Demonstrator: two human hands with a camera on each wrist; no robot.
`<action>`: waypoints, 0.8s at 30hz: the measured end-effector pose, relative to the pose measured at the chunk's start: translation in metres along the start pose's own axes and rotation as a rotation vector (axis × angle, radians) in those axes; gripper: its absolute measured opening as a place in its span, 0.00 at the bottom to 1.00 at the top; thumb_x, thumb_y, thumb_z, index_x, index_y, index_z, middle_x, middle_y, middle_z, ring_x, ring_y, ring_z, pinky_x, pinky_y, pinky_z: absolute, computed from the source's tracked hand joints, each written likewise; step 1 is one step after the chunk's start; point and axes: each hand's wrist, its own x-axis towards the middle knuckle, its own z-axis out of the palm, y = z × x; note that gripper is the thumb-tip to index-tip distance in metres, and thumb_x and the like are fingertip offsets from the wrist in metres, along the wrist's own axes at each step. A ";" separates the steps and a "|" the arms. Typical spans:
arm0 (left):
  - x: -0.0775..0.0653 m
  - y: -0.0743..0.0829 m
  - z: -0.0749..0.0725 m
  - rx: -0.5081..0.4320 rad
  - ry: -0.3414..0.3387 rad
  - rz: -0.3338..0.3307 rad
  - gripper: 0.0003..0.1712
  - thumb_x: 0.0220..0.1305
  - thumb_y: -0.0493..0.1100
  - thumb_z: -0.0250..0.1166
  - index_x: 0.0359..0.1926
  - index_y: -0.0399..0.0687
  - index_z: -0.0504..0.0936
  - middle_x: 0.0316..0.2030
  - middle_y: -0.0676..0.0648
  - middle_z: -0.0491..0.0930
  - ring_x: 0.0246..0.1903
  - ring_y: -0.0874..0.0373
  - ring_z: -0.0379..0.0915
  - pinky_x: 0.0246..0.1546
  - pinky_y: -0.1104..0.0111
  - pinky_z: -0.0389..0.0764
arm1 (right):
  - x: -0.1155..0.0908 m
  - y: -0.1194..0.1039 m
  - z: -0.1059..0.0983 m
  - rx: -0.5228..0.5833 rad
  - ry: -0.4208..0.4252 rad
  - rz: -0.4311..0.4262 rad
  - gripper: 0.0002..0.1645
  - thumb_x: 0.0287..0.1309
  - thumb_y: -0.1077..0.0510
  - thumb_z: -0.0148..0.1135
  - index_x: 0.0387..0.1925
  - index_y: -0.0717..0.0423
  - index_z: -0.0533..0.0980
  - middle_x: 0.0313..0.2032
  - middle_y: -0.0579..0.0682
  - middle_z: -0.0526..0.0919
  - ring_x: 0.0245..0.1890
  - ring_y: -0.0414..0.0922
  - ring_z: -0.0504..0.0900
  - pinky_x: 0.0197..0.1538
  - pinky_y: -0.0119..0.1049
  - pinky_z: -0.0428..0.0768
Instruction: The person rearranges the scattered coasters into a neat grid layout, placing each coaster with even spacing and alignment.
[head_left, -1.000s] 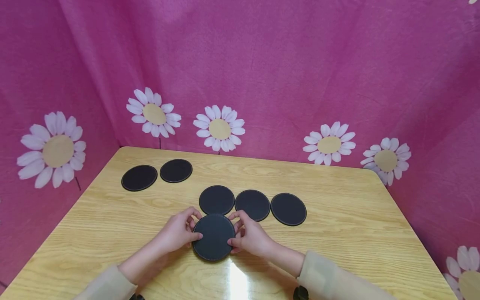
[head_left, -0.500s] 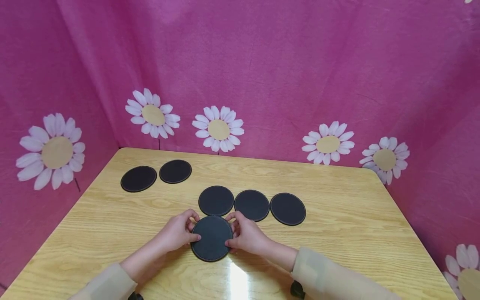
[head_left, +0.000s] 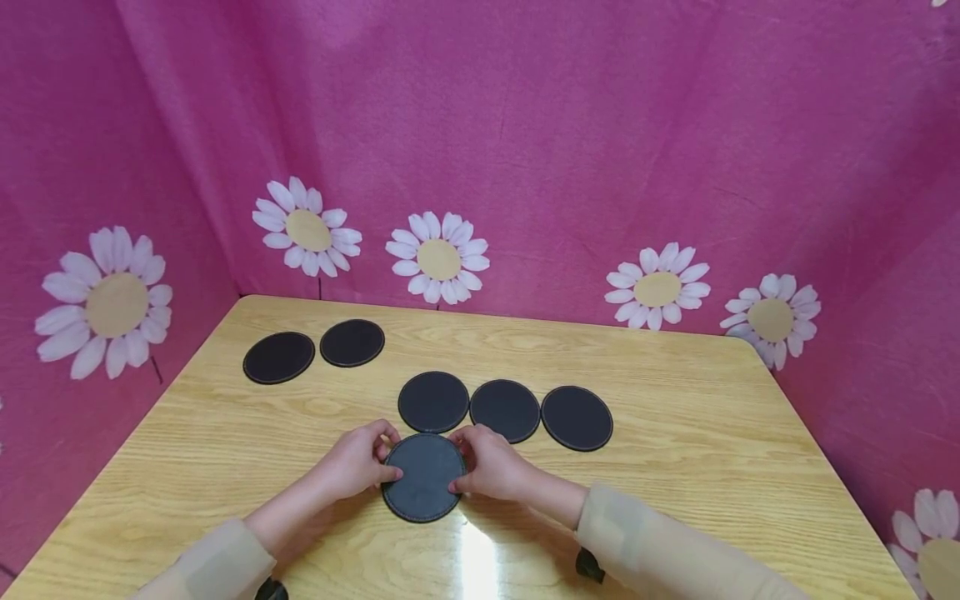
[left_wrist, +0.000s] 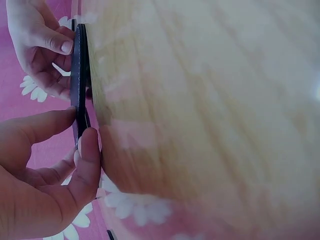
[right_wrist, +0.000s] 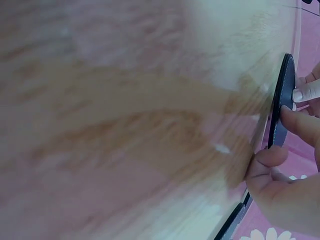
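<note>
A round black coaster [head_left: 423, 477] with stitching round its rim is between both hands, just in front of a row of coasters. My left hand [head_left: 360, 460] pinches its left edge, thumb on top. On the opposite edge my right hand [head_left: 491, 467] pinches it in the same way. Nearly edge-on in the left wrist view, the coaster [left_wrist: 80, 75] appears slightly raised off the table; whether it is a single piece is hard to tell. Behind it lie a left coaster [head_left: 432, 402], a middle coaster [head_left: 506, 410] and a right coaster [head_left: 577, 418], side by side.
Two more black coasters, one at the far left [head_left: 278, 357] and one beside it [head_left: 352, 342], lie near the back left of the wooden table [head_left: 697, 467]. A pink curtain [head_left: 525, 150] with daisies surrounds the table's back and sides.
Over the last second the held coaster has shifted slightly toward the near left. My right hand and forearm have moved a little left with it; the lying coasters stay put.
</note>
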 end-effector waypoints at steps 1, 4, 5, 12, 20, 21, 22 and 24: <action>0.000 0.000 0.000 0.002 -0.001 0.002 0.21 0.43 0.30 0.74 0.39 0.40 0.74 0.22 0.49 0.67 0.16 0.61 0.65 0.16 0.70 0.75 | 0.001 0.000 0.000 -0.022 0.004 -0.009 0.33 0.34 0.59 0.78 0.47 0.63 0.76 0.34 0.50 0.74 0.33 0.42 0.71 0.37 0.31 0.71; 0.001 0.000 0.000 0.008 -0.006 -0.003 0.20 0.44 0.31 0.74 0.39 0.40 0.74 0.22 0.49 0.66 0.16 0.61 0.65 0.16 0.70 0.74 | 0.002 0.000 0.000 -0.052 -0.002 -0.010 0.33 0.35 0.58 0.78 0.47 0.63 0.76 0.34 0.50 0.75 0.35 0.43 0.71 0.39 0.32 0.71; 0.001 0.001 -0.001 0.006 -0.009 -0.008 0.20 0.44 0.31 0.74 0.39 0.40 0.74 0.22 0.49 0.66 0.16 0.61 0.65 0.16 0.70 0.74 | 0.003 0.000 0.000 -0.052 -0.005 -0.008 0.33 0.35 0.58 0.78 0.47 0.63 0.76 0.35 0.51 0.75 0.35 0.44 0.72 0.39 0.33 0.71; 0.002 0.003 -0.002 0.028 -0.013 -0.023 0.19 0.44 0.31 0.74 0.37 0.39 0.75 0.22 0.49 0.65 0.14 0.61 0.63 0.14 0.70 0.72 | 0.006 -0.001 0.000 -0.058 -0.013 0.003 0.31 0.36 0.58 0.77 0.46 0.64 0.77 0.36 0.52 0.75 0.36 0.45 0.72 0.41 0.34 0.72; 0.003 0.004 0.000 0.060 -0.020 -0.043 0.19 0.44 0.31 0.74 0.38 0.40 0.75 0.22 0.49 0.66 0.16 0.60 0.64 0.15 0.71 0.71 | 0.005 -0.003 -0.001 -0.066 -0.019 -0.002 0.31 0.37 0.59 0.77 0.46 0.64 0.76 0.37 0.53 0.76 0.38 0.47 0.74 0.45 0.36 0.73; 0.003 0.003 0.000 0.065 -0.021 -0.045 0.19 0.44 0.32 0.74 0.38 0.40 0.75 0.22 0.49 0.66 0.16 0.60 0.64 0.15 0.71 0.71 | 0.005 -0.003 -0.001 -0.065 -0.020 -0.002 0.31 0.37 0.59 0.77 0.47 0.64 0.76 0.37 0.53 0.76 0.39 0.48 0.74 0.45 0.37 0.74; 0.003 0.003 0.000 0.067 -0.020 -0.048 0.20 0.44 0.32 0.74 0.37 0.40 0.75 0.22 0.49 0.66 0.17 0.59 0.64 0.15 0.71 0.72 | 0.005 -0.003 -0.001 -0.063 -0.022 -0.001 0.31 0.37 0.59 0.77 0.47 0.64 0.76 0.38 0.53 0.75 0.39 0.48 0.75 0.45 0.37 0.74; 0.003 0.003 -0.001 0.070 -0.021 -0.057 0.20 0.44 0.32 0.74 0.38 0.41 0.75 0.22 0.49 0.66 0.18 0.59 0.64 0.16 0.71 0.72 | 0.005 -0.003 -0.001 -0.060 -0.024 -0.001 0.31 0.38 0.59 0.77 0.47 0.64 0.76 0.38 0.53 0.75 0.39 0.48 0.75 0.46 0.36 0.74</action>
